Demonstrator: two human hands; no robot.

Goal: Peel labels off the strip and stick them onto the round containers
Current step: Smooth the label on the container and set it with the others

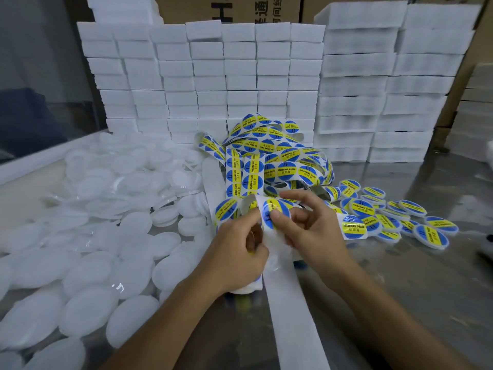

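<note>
A tangled label strip with blue and yellow round labels lies in the middle of the metal table. My left hand holds the strip's white backing near its bend. My right hand pinches a blue and yellow label with thumb and forefinger at the strip. Empty white backing trails toward me. Plain white round containers cover the left of the table. Labelled containers lie in a heap on the right.
Stacks of white foam blocks form a wall at the back, with cardboard boxes behind them. The bare metal table shows at the front right.
</note>
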